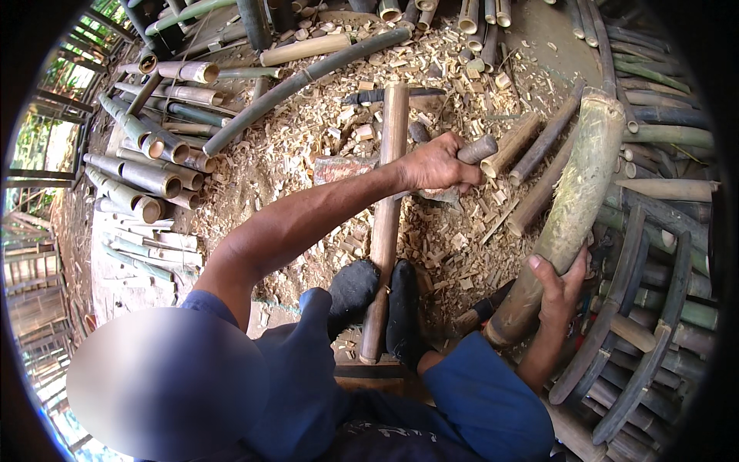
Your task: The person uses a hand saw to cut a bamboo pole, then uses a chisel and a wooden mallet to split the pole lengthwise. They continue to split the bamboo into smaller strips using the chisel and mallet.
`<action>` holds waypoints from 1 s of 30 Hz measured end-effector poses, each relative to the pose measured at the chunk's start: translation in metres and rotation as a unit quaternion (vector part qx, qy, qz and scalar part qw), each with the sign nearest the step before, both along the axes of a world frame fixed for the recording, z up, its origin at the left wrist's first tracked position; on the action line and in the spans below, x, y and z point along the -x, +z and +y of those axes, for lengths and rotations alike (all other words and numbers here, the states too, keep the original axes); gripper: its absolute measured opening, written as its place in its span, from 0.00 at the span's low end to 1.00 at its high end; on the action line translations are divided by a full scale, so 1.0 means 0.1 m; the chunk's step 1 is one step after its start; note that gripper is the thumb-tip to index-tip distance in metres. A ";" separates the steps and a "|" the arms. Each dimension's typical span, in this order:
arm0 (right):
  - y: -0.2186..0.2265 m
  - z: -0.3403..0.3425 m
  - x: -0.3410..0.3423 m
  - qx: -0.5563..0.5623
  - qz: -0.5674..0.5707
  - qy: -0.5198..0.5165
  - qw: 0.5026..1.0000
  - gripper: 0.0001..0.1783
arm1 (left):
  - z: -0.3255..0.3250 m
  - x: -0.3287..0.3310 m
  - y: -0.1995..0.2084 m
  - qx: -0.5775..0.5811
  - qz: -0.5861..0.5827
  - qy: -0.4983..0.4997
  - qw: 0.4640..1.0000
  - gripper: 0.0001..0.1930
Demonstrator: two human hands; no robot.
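The person's left hand (443,165) is clenched around a wooden handle (480,149). Right of it, a thick bamboo culm (579,185) slants away, long axis leaning rightward; the nearer right hand (560,294) grasps its lower part.

Left hand (443,165) fisted round wooden handle (478,150). Right hand (562,289) gripping thick bamboo culm (589,169). Slimmer pole (393,131) between black-clad feet (354,296). Pale chips (454,258) strewn around.

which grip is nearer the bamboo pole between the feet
Left. The left grip, closed on a round handle, is just right of the bamboo pole, forearm over it. The right grip is farther right, on a thick bamboo piece.
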State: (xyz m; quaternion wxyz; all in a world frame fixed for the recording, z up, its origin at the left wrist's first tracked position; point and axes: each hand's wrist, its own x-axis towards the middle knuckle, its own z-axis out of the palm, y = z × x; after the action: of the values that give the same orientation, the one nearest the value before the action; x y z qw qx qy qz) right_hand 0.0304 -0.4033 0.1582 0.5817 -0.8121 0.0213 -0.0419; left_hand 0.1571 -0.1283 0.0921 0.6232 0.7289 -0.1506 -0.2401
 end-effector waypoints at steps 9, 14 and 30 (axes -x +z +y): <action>0.04 -0.05 0.00 0.014 0.012 0.005 1.000 0.51 | -0.02 -0.01 -0.17 -0.014 -0.029 -0.004 0.999 0.14; 0.37 -0.23 -0.16 0.021 -0.030 -0.005 0.999 0.48 | -0.02 -0.17 -0.45 0.033 -0.055 -0.066 0.996 0.12; 0.89 -0.04 -0.85 0.118 -0.066 -0.010 0.991 0.47 | 0.10 -0.39 -0.89 -0.002 -0.224 -0.093 0.970 0.10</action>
State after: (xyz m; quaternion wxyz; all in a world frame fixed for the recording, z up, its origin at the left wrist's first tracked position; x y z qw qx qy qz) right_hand 0.1151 -0.4073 0.2472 0.4817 -0.8701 -0.0136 -0.1034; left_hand 0.1963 -0.1182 0.0033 0.5475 0.7479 -0.3528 -0.1278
